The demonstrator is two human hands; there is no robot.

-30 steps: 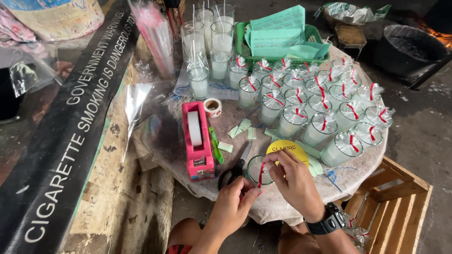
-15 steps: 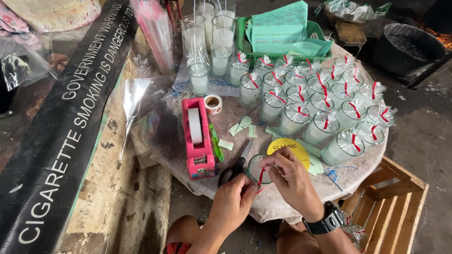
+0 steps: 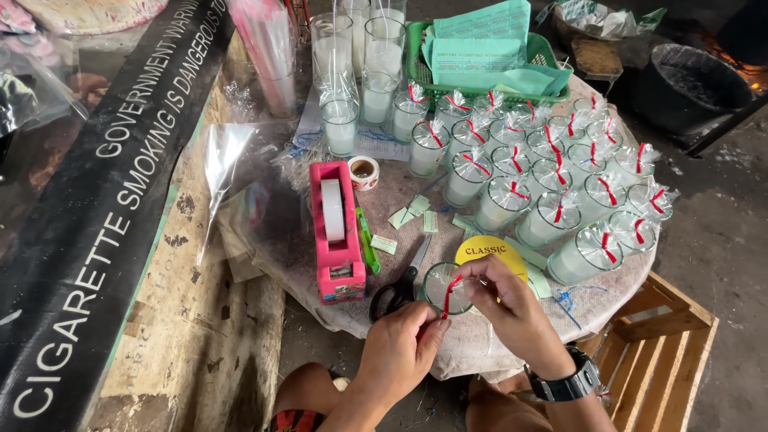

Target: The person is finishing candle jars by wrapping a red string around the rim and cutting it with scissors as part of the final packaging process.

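I saw the round counter (image 3: 264, 240) crowded at its far edge with wrapped glasses (image 3: 552, 200) already tied in red. A pink tape dispenser (image 3: 336, 240) and scissors (image 3: 398, 290) lay toward the near edge. There, one plastic-covered glass (image 3: 445, 288) stood between my hands. My right hand (image 3: 512, 308) pinched the upper end of a red tie (image 3: 450, 294) over its rim; my left hand (image 3: 400, 348) pinched the lower end. I judged the tying step in hand; twisting the ends tight seemed needed next.
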